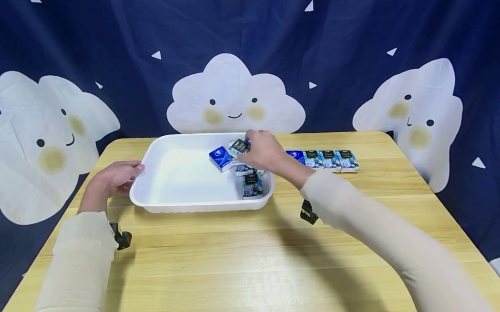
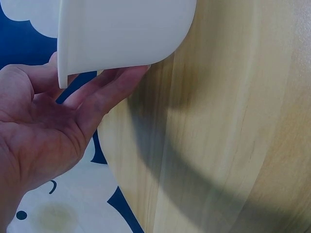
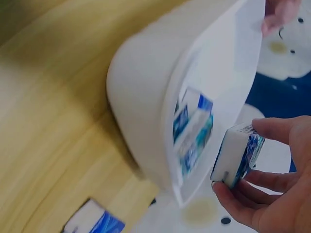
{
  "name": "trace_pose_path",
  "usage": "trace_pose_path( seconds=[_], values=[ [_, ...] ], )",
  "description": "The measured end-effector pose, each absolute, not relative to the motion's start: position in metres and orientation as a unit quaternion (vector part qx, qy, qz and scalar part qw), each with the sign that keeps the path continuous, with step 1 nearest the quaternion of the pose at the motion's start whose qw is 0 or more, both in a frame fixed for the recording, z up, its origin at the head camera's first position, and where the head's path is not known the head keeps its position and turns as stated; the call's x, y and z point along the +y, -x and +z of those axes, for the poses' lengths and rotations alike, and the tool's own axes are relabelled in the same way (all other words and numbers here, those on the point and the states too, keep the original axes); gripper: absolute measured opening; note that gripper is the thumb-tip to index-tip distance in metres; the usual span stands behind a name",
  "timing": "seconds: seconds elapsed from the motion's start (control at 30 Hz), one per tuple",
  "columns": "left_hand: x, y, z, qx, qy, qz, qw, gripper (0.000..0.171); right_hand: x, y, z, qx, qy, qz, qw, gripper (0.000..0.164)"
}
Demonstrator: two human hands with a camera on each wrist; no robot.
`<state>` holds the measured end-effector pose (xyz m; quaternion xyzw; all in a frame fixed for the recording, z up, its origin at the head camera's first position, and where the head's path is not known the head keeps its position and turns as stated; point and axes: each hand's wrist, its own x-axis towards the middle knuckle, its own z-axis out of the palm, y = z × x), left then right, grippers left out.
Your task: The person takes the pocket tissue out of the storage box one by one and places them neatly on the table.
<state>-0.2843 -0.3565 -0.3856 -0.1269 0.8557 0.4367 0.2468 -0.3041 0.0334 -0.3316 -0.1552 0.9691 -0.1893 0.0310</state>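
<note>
A white plastic tray (image 1: pixel 187 179) stands toward the back of the wooden table. My left hand (image 1: pixel 120 177) holds its left end, thumb at the rim and fingers against the outer wall in the left wrist view. With thumb and fingertips, my right hand (image 1: pixel 267 150) pinches a small tissue pack (image 3: pixel 231 153) over the tray's right part. Inside the tray, a blue tissue pack (image 1: pixel 220 158) lies tilted, and a floral tissue pack (image 1: pixel 252 186) lies in the near right corner. Others between them are partly hidden by the right hand.
Right of the tray, a row of several tissue packs (image 1: pixel 329 160) lies on the table (image 1: pixel 240 271), with a blue pack (image 1: pixel 296 156) at its left end. Behind the table hangs a dark blue cloth (image 1: pixel 131 34) with white clouds.
</note>
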Motion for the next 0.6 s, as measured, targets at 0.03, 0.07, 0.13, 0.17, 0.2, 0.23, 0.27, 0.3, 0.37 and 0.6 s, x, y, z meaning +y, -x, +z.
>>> trace_pose_path(
  seconds=[0.03,0.07,0.13,0.17,0.2,0.23,0.27,0.3,0.37,0.6],
  values=[
    [-0.357,0.284,-0.386,0.856,0.126,0.436,0.246,0.063,0.038,0.306,-0.330,0.969,0.151,-0.194,0.028,0.062],
    [-0.357,0.284,-0.386,0.857,0.126,0.436,0.245,0.063,0.044,0.308,-0.329,0.969,0.149,-0.198,0.025,0.062],
    [-0.357,0.284,-0.386,0.857,0.126,0.435,0.244,0.063,0.055,0.312,-0.326,0.969,0.145,-0.200,0.015,0.059],
    [-0.357,0.284,-0.386,0.858,0.126,0.435,0.244,0.063,0.061,0.314,-0.325,0.969,0.142,-0.200,0.010,0.058],
    [-0.357,0.284,-0.387,0.857,0.126,0.435,0.244,0.063,0.067,0.316,-0.324,0.970,0.137,-0.200,0.005,0.057],
    [-0.357,0.284,-0.387,0.857,0.127,0.435,0.244,0.063,0.074,0.317,-0.323,0.971,0.132,-0.200,0.001,0.056],
    [-0.357,0.284,-0.386,0.856,0.127,0.437,0.244,0.063,0.080,0.319,-0.323,0.972,0.125,-0.198,-0.002,0.055],
    [-0.357,0.284,-0.386,0.856,0.128,0.436,0.245,0.063,0.086,0.320,-0.322,0.974,0.117,-0.194,-0.006,0.054],
    [-0.357,0.285,-0.386,0.856,0.129,0.437,0.245,0.064,0.099,0.323,-0.322,0.976,0.097,-0.192,-0.009,0.054],
    [-0.357,0.285,-0.387,0.855,0.130,0.437,0.247,0.063,0.139,0.329,-0.326,0.979,0.051,-0.195,0.002,0.055]
  ],
)
